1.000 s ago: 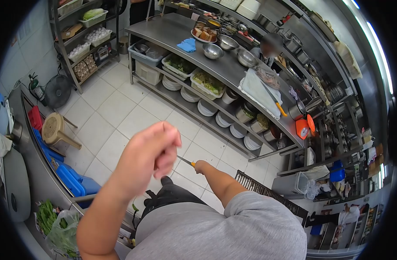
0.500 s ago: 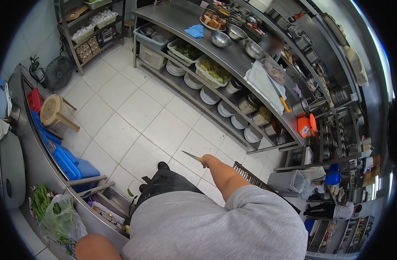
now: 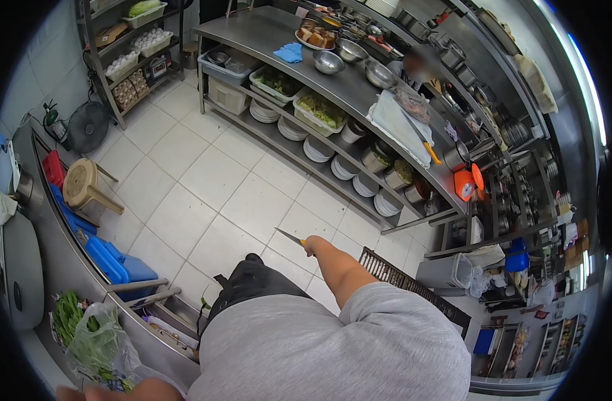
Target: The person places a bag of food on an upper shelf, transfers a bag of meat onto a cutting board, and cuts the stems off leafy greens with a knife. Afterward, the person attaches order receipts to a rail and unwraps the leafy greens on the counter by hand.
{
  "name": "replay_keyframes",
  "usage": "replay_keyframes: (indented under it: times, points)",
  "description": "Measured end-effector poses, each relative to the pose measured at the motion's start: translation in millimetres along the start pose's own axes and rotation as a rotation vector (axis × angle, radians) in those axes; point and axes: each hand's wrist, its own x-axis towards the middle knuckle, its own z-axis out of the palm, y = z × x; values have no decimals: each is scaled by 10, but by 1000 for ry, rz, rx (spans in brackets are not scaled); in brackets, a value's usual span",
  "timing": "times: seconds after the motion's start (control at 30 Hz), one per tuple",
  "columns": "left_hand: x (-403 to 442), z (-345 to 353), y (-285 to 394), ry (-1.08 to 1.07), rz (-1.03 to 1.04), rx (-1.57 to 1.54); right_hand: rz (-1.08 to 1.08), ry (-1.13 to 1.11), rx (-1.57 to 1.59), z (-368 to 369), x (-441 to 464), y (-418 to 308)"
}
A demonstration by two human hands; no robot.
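A long, smooth steel desk is stretching across the upper view, tubs on its lower shelf hiding what is lying behind them. Square, glossy white tiles are covering the floor. Along the left, a second steel desk is partly hiding a blue plastic box. A crinkled, see-through bag is blurring some leafy greens. Near it, the left grip is showing as a smeared, mostly cut-off patch; I cannot tell whether it is holding anything. The right grip is holding a knife above the floor, covering most of its yellow handle; the thin metal blade is tapering to a point.
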Motion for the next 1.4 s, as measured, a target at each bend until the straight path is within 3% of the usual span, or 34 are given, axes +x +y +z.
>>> replay_keyframes:
  times: [0.1,0.17,0.2,0.27,0.3,0.37,0.43,0.5,0.63,0.73,1.17,1.27,1.33,1.37,1.4]
  points:
    - [-116,-183,215,166,-99,241,-48,62,-78,46,-31,68]
    - [-206,-607,488,-28,-215,814,18,37,-24,52,-37,120]
    - [-249,-789,613,-33,-216,810,20,36,-18,67,-9,156]
    - [-358,-1178,918,56,-474,1491,67,13,35,115,52,233]
    - [-433,-1424,1153,53,-477,1491,68,9,37,146,86,266]
    - [-672,-2009,1796,-173,-651,2299,50,-9,6,193,153,320]
    - [-1071,-2598,2617,-183,-903,2531,51,-10,17,236,192,349]
    - [-1145,-2181,2699,143,-979,2384,51,-9,27,254,195,330]
    - [-1577,-2305,3200,520,-1480,2382,79,-10,50,188,130,231]
    - [-1731,-2222,3077,698,-1307,2462,85,-9,43,125,97,131]
    - [-2840,-3235,3781,909,-1358,2099,80,32,63,34,-44,137]
    - [-3151,-3618,4101,929,-1300,1843,82,-6,70,49,-119,177]
    - [-3166,-3600,4133,959,-1285,1452,-22,99,54,95,-167,239]
    - [-3292,-3625,4247,761,-1130,1415,-27,104,145,149,-6,296]
    - [-3120,-3434,4096,778,-1114,1343,-33,109,237,218,169,367]
